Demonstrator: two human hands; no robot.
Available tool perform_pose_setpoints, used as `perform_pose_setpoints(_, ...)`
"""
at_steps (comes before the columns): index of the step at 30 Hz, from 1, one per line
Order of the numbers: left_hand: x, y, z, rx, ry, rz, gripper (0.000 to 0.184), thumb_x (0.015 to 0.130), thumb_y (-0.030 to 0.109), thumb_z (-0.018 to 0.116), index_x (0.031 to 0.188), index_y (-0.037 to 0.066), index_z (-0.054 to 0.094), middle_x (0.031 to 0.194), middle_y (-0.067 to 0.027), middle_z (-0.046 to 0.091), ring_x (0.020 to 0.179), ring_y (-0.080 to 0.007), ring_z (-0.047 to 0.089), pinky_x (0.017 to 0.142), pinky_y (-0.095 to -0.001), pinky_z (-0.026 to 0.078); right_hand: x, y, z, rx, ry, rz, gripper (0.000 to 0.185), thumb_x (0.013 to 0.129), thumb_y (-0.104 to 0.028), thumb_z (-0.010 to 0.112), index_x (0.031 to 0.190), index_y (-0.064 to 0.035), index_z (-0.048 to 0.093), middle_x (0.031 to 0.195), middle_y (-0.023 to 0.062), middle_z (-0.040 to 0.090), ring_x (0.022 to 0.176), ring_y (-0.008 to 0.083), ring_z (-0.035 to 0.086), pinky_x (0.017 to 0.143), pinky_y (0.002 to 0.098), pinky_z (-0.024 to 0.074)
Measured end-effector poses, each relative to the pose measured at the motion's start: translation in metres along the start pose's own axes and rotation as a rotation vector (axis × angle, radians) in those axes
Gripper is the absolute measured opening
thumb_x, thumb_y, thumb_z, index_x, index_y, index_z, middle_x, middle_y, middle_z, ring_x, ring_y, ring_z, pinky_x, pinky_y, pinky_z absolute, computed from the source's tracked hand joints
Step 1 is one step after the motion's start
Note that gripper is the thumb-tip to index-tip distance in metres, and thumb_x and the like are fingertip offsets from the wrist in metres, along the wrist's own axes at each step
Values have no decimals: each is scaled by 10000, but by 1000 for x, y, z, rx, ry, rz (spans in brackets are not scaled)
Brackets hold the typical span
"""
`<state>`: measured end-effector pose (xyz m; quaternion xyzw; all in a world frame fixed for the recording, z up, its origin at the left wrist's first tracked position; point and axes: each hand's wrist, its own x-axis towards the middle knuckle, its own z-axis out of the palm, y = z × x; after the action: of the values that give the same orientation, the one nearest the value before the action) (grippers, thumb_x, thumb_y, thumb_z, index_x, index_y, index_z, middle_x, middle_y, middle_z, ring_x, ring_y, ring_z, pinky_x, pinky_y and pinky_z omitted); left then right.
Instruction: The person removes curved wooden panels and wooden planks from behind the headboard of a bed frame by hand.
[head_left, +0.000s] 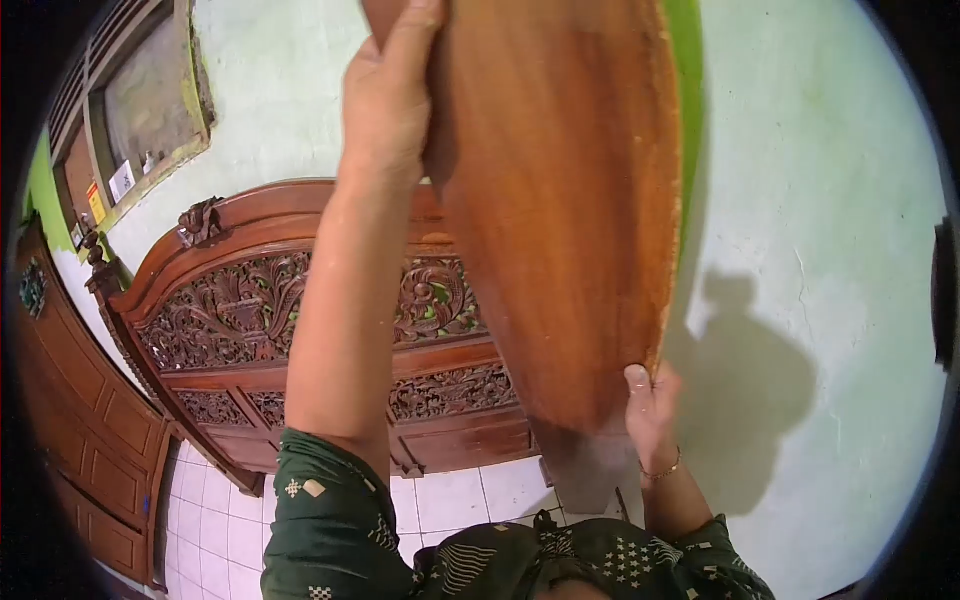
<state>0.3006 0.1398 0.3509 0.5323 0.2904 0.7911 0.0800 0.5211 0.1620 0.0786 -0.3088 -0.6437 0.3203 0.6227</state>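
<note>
You have the long wooden panel (560,220) upright in front of you, between your face and the carved headboard (240,310), with both hands closed on its edges: the left hand (393,85) high on the left edge, the right hand (655,415) low on the right, thumb flat on the face. That high-and-low grip suits a tall board; share the weight between both hands and let the lower one steady any swing. The right edge looks rough, so a firm press is better than sliding your palm along it. Whether the foot touches the tiled floor (450,497) can't be told from here. The headboard's carving and its post finial (97,250) could catch a corner, the pale wall (800,90) is near on the right, and the brown door (95,400) stands well apart on the left
</note>
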Motion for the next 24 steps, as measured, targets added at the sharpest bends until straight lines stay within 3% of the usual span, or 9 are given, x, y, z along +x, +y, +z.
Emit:
perform_pose_setpoints(4,-7,23,-17,144,211,43,568,865,446,584,1205,-6,541,1177,-86,582,1074,-182,534,960,-295,373,0,4,18,97,-75,-88,424,836,-381,661,843,33,569,658,64,526,627,123,458,574,287,425)
perform_pose_setpoints(5,-7,26,-24,59,151,78,588,862,462,580,1218,-4,533,1198,-91,571,1093,-188,524,971,-296,361,2,3,25,143,-77,-102,449,821,-410,669,765,20,553,620,81,498,589,124,441,539,295,413)
perform_pose_setpoints(9,-9,49,-56,238,306,177,599,856,464,584,1244,13,516,1225,-104,555,1121,-206,514,987,-301,346,1,-1,47,186,-217,-84,479,810,-446,668,750,13,547,605,77,469,572,121,424,521,291,393)
perform_pose_setpoints(12,-19,70,-77,277,406,123,604,858,479,574,1258,31,509,1231,-111,547,1129,-218,506,983,-313,352,-3,-7,66,245,-284,-155,476,804,-443,675,769,16,555,610,74,470,569,123,423,514,292,386)
perform_pose_setpoints(13,-23,75,-84,374,412,225,617,862,486,562,1282,41,482,1244,-122,531,1133,-226,498,972,-325,365,-6,-10,69,242,-327,-132,472,803,-439,677,782,18,560,617,72,478,575,125,429,521,290,390)
perform_pose_setpoints(18,-49,110,-136,440,456,271,640,872,498,537,1314,44,441,1286,-125,490,1147,-227,481,969,-333,367,-30,-42,95,341,-522,-91,460,793,-420,695,861,24,594,673,68,536,621,127,480,573,279,422)
perform_pose_setpoints(22,-78,136,-163,424,631,187,738,835,531,565,1280,-46,448,1241,-141,528,1130,-226,511,950,-294,390,-40,-64,117,407,-753,-47,406,742,-276,774,967,26,623,845,73,637,749,95,541,678,263,454)
perform_pose_setpoints(24,-93,158,-184,510,682,219,656,895,484,496,1322,-8,421,1299,-113,484,1172,-209,463,997,-286,335,-50,-67,135,433,-935,15,438,697,-193,809,1014,38,613,892,54,643,794,95,546,731,265,459)
